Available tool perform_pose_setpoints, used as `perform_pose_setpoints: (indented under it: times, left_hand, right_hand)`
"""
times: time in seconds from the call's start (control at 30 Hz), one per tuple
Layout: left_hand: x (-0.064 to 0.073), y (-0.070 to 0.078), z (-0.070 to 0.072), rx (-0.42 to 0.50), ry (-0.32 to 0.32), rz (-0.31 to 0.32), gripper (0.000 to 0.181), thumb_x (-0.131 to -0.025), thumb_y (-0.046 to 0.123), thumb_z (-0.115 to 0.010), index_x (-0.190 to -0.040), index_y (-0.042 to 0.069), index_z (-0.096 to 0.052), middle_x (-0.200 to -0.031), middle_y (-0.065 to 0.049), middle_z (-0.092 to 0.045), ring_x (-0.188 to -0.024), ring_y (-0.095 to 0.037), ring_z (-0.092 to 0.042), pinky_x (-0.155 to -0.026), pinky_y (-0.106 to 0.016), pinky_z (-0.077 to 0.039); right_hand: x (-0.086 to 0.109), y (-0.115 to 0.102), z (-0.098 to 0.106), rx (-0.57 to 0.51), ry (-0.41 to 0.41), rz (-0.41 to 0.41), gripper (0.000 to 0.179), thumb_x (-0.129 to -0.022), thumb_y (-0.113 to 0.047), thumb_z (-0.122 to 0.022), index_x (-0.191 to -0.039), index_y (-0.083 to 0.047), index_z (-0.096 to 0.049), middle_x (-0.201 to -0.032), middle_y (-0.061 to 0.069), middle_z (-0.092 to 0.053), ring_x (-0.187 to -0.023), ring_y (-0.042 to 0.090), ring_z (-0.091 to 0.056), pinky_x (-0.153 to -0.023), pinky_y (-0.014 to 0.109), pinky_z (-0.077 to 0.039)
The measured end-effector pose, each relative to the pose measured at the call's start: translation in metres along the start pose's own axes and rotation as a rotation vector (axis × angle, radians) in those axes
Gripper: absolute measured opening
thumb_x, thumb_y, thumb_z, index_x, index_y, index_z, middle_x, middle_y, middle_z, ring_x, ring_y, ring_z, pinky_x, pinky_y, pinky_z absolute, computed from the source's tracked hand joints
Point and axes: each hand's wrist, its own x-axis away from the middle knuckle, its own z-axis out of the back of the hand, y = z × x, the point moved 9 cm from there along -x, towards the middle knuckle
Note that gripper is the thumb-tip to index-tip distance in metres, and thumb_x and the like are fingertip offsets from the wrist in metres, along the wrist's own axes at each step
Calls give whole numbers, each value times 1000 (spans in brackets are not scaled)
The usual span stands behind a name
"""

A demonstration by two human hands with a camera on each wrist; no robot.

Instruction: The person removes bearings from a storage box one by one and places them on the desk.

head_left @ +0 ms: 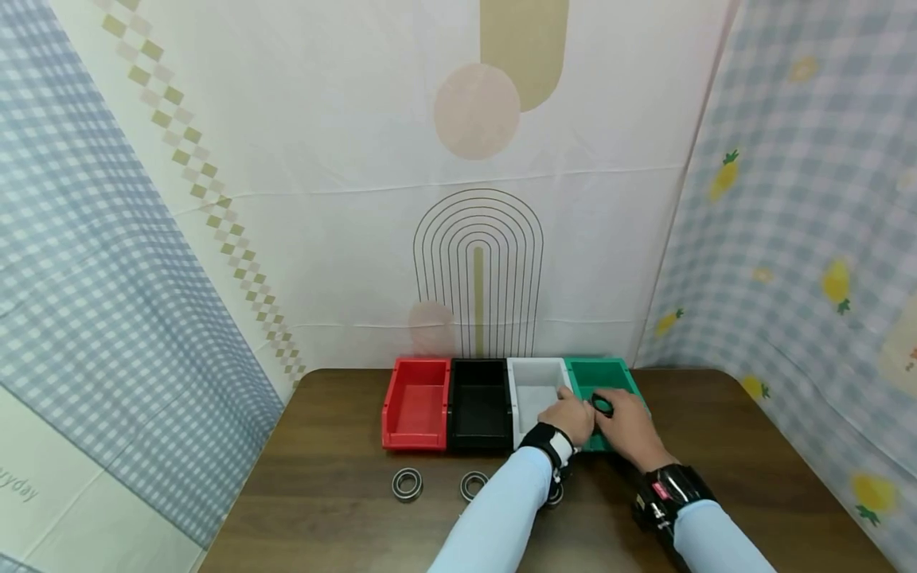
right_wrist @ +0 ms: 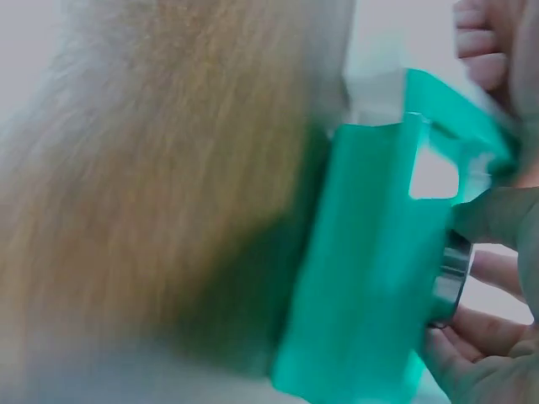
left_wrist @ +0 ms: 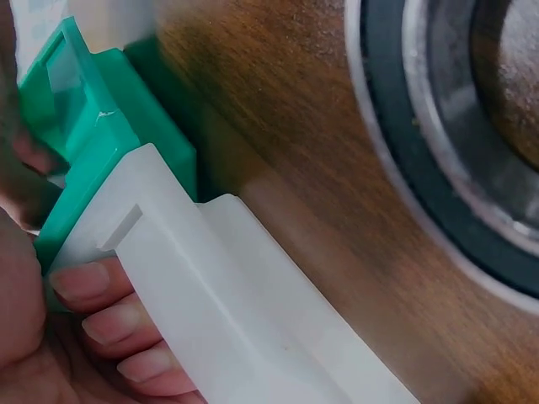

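My right hand (head_left: 630, 426) pinches a ring-shaped metal bearing (head_left: 602, 406) between thumb and fingers, over the green bin (head_left: 598, 371). The right wrist view shows the bearing (right_wrist: 453, 273) edge-on, close against the green bin's wall. My left hand (head_left: 571, 417) is beside it at the white bin (head_left: 533, 382), with curled fingers (left_wrist: 118, 320) inside that bin. It grips the side where the white and green bins meet; the thumb's contact is partly hidden. Loose on the table lie a left bearing (head_left: 407, 485), a middle bearing (head_left: 473, 484), and a third bearing (head_left: 555, 496) mostly covered by the left forearm.
A red bin (head_left: 415, 406) and a black bin (head_left: 480, 402) stand left of the white one, all four side by side. They sit toward the back of the brown wooden table (head_left: 322, 477). Behind hangs a patterned cloth (head_left: 358, 199), with checked cloths at both sides.
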Motion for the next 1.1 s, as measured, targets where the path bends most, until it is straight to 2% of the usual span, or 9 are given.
perform_pose_setpoints:
  times: [0.27,0.5,0.63,0.83,1.0,1.1]
  left_hand:
    - [0,0,0,-6,-14,-7,38,-115,40,-35,-124,6,-49,-65,-4,-62,-54,-20,-56,-56,-35,-46]
    - [1,1,2,10,-21,-4,40,-115,40,-35,-126,5,-49,-68,-7,-64,-55,-21,-57,-55,-35,-45]
    - [1,-2,-1,25,-40,-3,40,-115,39,-34,-128,4,-48,-65,-6,-61,-53,-21,-54,-53,-35,-43]
    - [10,-1,6,37,-44,-3,41,-115,40,-32,-129,4,-47,-67,-5,-60,-54,-20,-53,-55,-34,-42]
    - [18,3,18,28,-40,-11,43,-115,41,-33,-129,3,-48,-74,-9,-68,-62,-23,-63,-60,-35,-49]
    - [17,3,17,28,-29,-10,42,-115,40,-35,-129,3,-49,-77,-11,-71,-65,-24,-66,-63,-37,-53]
  right_hand:
    - [32,-15,24,77,7,69,39,-94,-11,-77,-128,7,-71,-128,33,-69,-120,54,-64,-99,67,-52]
    - [60,-22,25,72,-56,55,42,-93,-16,-80,-129,3,-72,-127,26,-71,-119,49,-66,-99,65,-54]
    - [73,-28,24,60,-61,68,42,-91,-16,-82,-128,2,-73,-123,21,-72,-116,44,-68,-96,61,-56]
    - [86,-36,22,54,-86,57,42,-90,-17,-84,-128,0,-73,-123,18,-73,-116,41,-69,-96,59,-58]
    - [90,-37,20,67,-126,27,42,-90,-19,-85,-127,-2,-74,-124,18,-72,-116,39,-70,-95,58,-58]
    - [92,-34,16,64,-172,-3,42,-89,-21,-86,-126,-3,-74,-123,16,-72,-115,37,-71,-95,57,-58]
